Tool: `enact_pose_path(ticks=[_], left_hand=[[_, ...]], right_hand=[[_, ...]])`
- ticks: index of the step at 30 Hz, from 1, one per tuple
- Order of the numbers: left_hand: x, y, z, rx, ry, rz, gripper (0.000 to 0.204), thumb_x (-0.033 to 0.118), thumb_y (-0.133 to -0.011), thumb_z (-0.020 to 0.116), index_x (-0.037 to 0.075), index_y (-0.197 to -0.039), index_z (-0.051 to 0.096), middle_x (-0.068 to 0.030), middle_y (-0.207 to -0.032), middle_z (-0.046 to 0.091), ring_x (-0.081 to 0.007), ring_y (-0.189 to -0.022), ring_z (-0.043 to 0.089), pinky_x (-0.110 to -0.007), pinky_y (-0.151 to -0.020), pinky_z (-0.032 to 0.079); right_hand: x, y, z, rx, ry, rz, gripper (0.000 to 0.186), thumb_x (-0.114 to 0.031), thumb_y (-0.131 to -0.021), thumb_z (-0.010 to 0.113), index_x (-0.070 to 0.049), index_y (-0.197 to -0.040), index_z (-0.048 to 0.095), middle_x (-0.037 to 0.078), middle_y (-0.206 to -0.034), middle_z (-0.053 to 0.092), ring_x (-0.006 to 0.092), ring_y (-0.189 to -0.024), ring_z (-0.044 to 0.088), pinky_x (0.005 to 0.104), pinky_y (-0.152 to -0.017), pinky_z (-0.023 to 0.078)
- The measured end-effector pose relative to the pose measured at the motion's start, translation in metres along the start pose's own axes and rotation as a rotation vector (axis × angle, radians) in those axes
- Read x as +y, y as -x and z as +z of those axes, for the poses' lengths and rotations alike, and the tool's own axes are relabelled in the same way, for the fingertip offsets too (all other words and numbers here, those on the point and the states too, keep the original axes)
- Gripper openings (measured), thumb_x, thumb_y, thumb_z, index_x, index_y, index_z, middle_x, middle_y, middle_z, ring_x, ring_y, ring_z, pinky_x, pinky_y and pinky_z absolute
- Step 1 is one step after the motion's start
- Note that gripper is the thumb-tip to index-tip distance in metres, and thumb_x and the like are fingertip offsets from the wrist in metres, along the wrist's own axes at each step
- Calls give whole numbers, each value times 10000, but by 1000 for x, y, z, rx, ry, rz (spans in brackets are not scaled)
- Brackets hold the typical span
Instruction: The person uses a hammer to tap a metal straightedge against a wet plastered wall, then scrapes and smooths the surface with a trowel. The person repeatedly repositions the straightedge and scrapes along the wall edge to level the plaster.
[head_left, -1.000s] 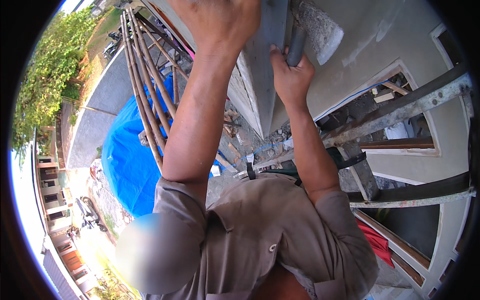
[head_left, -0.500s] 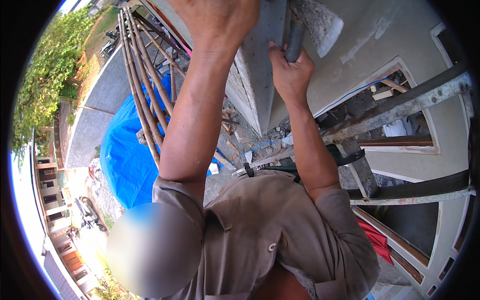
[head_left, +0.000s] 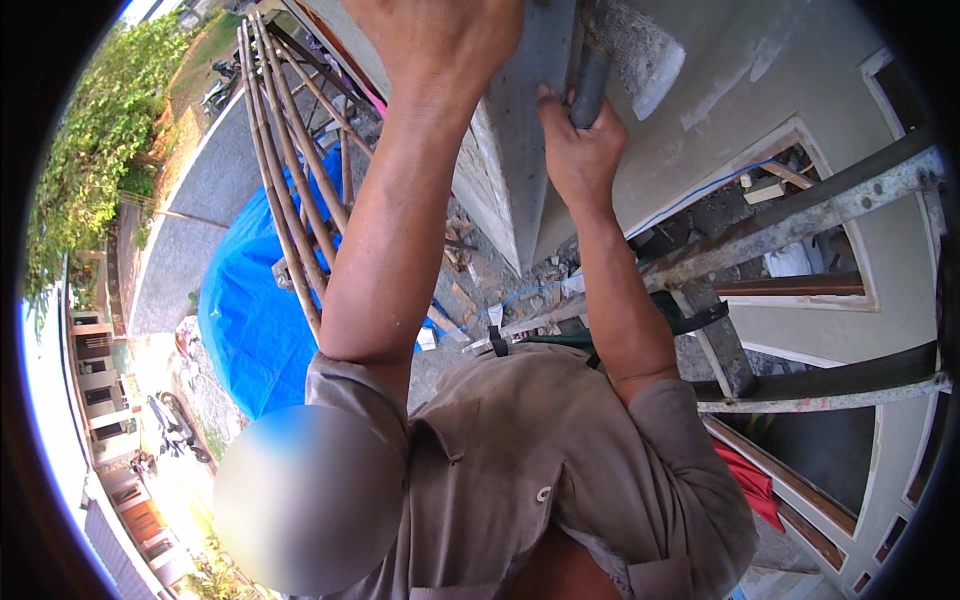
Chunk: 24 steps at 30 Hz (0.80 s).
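Observation:
My right hand (head_left: 588, 150) is closed around the grey round handle (head_left: 592, 88) of what looks like a trowel. Its wide blade (head_left: 645, 55) is crusted with pale cement and lies to the right of the handle. The thumb of that hand points up along the face of a grey concrete corner (head_left: 528, 150), which tapers downward. My left hand (head_left: 440, 40) is raised at the top edge of the view, next to the left side of the same corner. Its fingers are cut off by the frame, so whatever they hold or touch is hidden.
Rusty metal scaffold rails (head_left: 800, 210) cross on the right, in front of a plastered wall with window openings. Bamboo poles (head_left: 290, 170) lean at the left above a blue tarpaulin (head_left: 250, 310). Rubble (head_left: 475, 270) lies far below. A motorcycle (head_left: 178, 425) stands at lower left.
My left hand has shifted very slightly to the right. My right hand and the trowel are almost where they were.

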<state>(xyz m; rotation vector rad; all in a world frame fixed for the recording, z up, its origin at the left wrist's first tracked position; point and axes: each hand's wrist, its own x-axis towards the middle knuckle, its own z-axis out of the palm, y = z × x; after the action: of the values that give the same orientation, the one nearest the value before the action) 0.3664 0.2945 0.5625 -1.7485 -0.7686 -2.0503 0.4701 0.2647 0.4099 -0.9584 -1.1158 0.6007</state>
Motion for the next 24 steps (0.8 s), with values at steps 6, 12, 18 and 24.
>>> enact_pose_path(ticks=[6, 12, 18, 24], left_hand=[[0, 2, -10, -93, -147, 43, 624, 42, -790, 522, -31, -1394, 382, -247, -1346, 454, -349, -1267, 432, -410, -1070, 310], [13, -4, -9, -125, -165, -7, 674, 6, -776, 567, -70, -1401, 325, -294, -1432, 340, -438, -1344, 322, -474, -1108, 250], [11, 0, -28, -134, -224, -93, 670, 10, -783, 571, -63, -1402, 325, -288, -1433, 339, -424, -1346, 323, -478, -1110, 243], [18, 3, -13, -109, -166, -82, 650, 25, -794, 594, -58, -1389, 347, -286, -1418, 357, -425, -1327, 346, -475, -1094, 258]], right_hand=[[-6, 1, 2, 26, -10, -16, 98, -40, -812, 653, 31, -769, 602, 29, -609, 576, 60, -578, 508, 259, -529, 420], [2, 0, 0, 66, 63, -145, 113, -31, -810, 652, 35, -901, 634, 98, -687, 622, 157, -600, 580, 312, -590, 481], [19, 11, 17, 32, 16, -105, 143, -68, -806, 663, 30, -755, 572, 108, -588, 562, 214, -509, 535, 363, -523, 436], [20, 4, -2, -7, 45, -87, 187, -40, -802, 646, 78, -945, 623, 194, -824, 671, 299, -777, 680, 370, -691, 505]])
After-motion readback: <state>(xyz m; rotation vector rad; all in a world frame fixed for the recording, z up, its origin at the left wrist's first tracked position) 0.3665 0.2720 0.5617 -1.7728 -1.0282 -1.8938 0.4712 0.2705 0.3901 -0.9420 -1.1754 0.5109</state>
